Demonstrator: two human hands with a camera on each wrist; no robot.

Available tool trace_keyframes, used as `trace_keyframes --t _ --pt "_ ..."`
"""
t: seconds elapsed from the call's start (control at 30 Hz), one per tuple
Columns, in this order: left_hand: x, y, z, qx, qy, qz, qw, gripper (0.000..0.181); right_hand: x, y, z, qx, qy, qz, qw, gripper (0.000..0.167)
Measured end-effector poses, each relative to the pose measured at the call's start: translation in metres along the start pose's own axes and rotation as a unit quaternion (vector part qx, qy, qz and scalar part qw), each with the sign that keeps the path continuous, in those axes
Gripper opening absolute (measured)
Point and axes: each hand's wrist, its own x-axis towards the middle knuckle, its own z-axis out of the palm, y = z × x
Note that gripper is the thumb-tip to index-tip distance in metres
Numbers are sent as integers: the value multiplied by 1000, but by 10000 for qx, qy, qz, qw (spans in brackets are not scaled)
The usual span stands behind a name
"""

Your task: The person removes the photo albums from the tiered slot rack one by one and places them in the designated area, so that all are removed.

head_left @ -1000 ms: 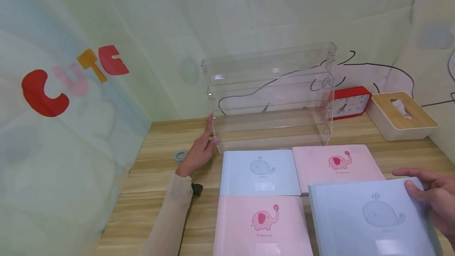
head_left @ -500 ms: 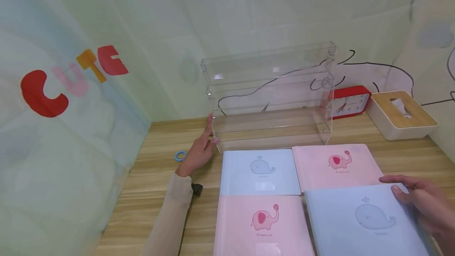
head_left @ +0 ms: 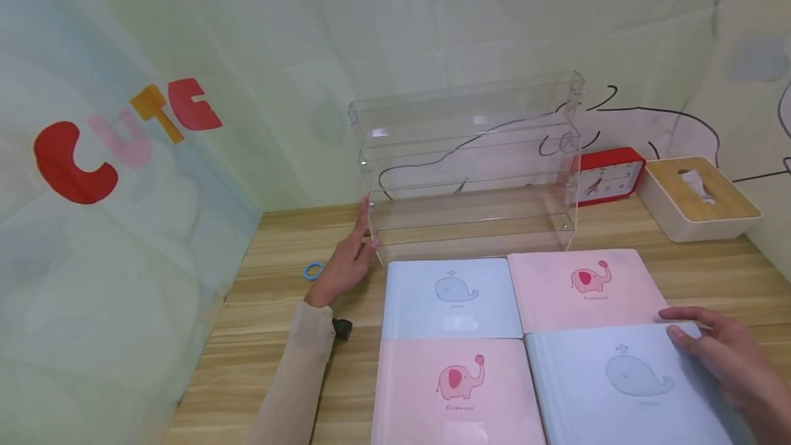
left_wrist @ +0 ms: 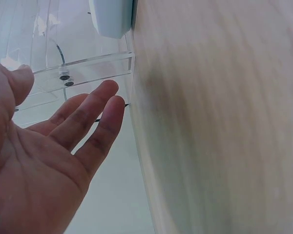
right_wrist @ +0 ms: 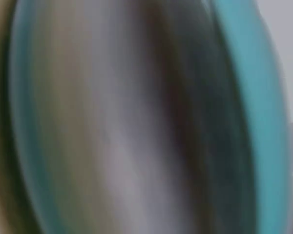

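A clear acrylic rack (head_left: 472, 163) stands at the back of the table, against the wall. My left hand (head_left: 344, 265) touches its left side panel; in the left wrist view that hand (left_wrist: 63, 131) has its fingers loosely extended beside the rack's edge. At front right, my right hand (head_left: 726, 356) holds a light blue whale album (head_left: 636, 397) by its upper right corner, thumb on the cover. The right wrist view is a close, blurred stretch of blue-edged surface. Flat on the table lie another blue whale album (head_left: 408, 301) and pink elephant albums (head_left: 410, 390), including the back-right pink one (head_left: 537, 294).
A red clock (head_left: 608, 174) stands by the rack's right side, partly behind it. Beside the clock is a tissue box (head_left: 698, 211) with a wooden lid. A blue ring (head_left: 313, 270) lies on the table (head_left: 253, 335) left of my left hand.
My right hand has brought the blue album down and leftward, close against the front pink album and over the back pink one's lower edge. My left hand stays at the rack.
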Motion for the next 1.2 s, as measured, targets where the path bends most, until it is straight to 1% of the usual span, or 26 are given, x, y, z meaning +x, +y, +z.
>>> trace_keyframes --t 0.17,0.23,0.3,0.37,0.47,0.57,0.7,0.8,0.93,1.03,1.1,1.2 --pt "0 0 0 12 13 22 10000 86 -4 -1 9 60 285 226 9993 54" --pt "0 0 -1 15 30 28 10000 86 -6 -2 10 -24 312 265 9992 58" --pt "0 0 -1 17 43 32 10000 87 -8 -3 8 -146 205 233 9994 64" --pt "0 0 -1 -1 42 30 10000 86 -11 -3 4 -483 -11 122 9988 71" --pt "0 0 -1 -14 23 41 10000 86 -12 -3 -5 -1121 -251 -189 9932 82" --pt "0 0 -1 -31 -1 37 10000 86 -11 -3 -12 -1649 -273 -387 9852 88" --pt "-1 0 -2 -45 -15 11 10000 86 -12 -6 -17 -2000 -197 -332 9790 91" --pt "-1 0 -2 -19 -3 38 10000 86 -16 -11 -17 -2196 -21 -210 9754 91" --pt "-2 0 -2 51 35 103 9999 86 -19 -15 -16 -2280 160 -77 9735 90" --pt "-2 -1 -2 97 57 143 9998 86 -21 -16 -15 -2303 234 -215 9726 90" --pt "-1 -1 -2 91 47 140 9998 86 -21 -17 -15 -2330 321 -438 9710 92" --pt "-1 -1 -3 62 16 124 9999 87 -21 -18 -17 -2326 500 -922 9669 93"
